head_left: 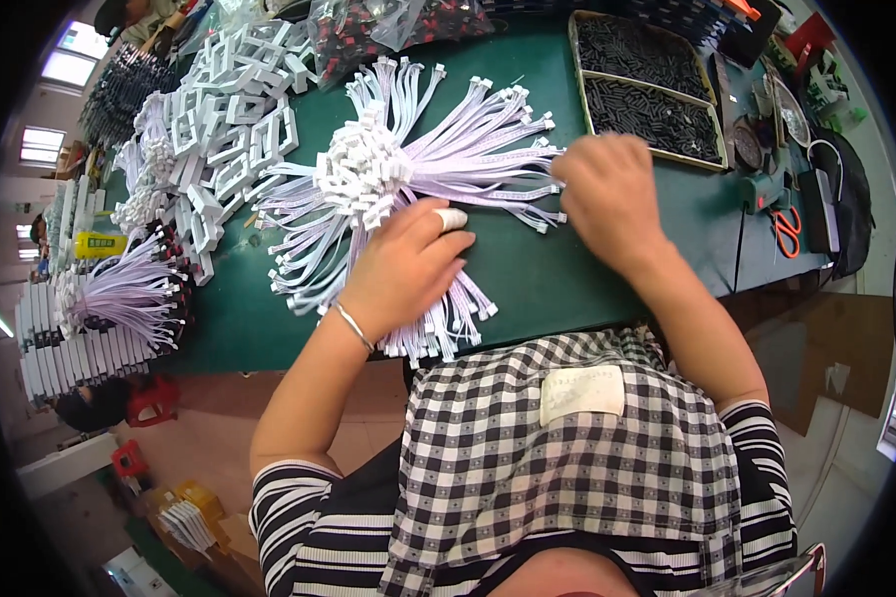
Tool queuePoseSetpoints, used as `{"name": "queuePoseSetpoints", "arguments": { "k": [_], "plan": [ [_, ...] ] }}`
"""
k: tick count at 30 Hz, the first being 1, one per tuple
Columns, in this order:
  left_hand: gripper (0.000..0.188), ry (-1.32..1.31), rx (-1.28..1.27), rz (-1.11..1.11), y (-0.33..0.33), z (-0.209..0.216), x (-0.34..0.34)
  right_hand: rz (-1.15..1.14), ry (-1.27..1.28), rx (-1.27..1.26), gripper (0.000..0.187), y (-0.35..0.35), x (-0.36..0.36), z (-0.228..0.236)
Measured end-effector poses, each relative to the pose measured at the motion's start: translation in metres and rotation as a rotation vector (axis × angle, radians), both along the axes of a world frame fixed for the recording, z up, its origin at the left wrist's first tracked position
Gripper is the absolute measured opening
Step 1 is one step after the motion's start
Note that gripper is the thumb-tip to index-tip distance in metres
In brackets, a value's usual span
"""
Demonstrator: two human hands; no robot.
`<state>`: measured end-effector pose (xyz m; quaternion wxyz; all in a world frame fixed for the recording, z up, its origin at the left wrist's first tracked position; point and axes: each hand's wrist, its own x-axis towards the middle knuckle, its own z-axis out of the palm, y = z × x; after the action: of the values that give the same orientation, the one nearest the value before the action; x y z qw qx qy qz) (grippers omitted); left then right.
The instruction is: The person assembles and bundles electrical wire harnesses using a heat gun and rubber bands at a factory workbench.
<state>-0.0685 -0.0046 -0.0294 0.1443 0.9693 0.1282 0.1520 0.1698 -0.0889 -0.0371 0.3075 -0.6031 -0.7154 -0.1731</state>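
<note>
A big bunch of flat white-lilac ribbon cables with small white connectors on their ends lies fanned out on the green table. At its middle many white connectors are heaped together. My left hand, with a white wrap on one finger and a bangle at the wrist, lies over the near side of the bunch, fingers bent around cables; its thumb is hidden. To the right, my right hand is closed, its fingertips at the outer connector ends. Whatever lies inside its fingers is hidden.
A pile of white rectangular frames is at the left, with another cable bunch on stacked white parts. Behind are a bag of red and black parts and a divided tray of black pieces. Orange-handled scissors lie far right.
</note>
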Motion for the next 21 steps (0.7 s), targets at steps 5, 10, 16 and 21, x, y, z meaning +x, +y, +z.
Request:
{"name": "queuePoseSetpoints", "arguments": {
  "k": [5, 10, 16, 21],
  "plan": [
    [0.023, -0.017, -0.033, 0.009, 0.009, 0.006, 0.011, 0.037, 0.145, -0.127, 0.017, -0.009, 0.003, 0.016],
    [0.019, -0.116, -0.064, -0.045, 0.009, 0.022, 0.007, 0.371, 0.130, -0.498, 0.014, -0.045, -0.022, 0.019],
    [0.033, -0.227, 0.171, -0.055, -0.002, 0.019, 0.024, 0.056, 0.464, -0.591, 0.034, -0.014, -0.016, 0.022],
    [0.041, -0.148, 0.116, 0.018, -0.001, 0.009, 0.017, -0.108, 0.101, -0.716, 0.029, -0.002, -0.036, 0.008]
  ]
}}
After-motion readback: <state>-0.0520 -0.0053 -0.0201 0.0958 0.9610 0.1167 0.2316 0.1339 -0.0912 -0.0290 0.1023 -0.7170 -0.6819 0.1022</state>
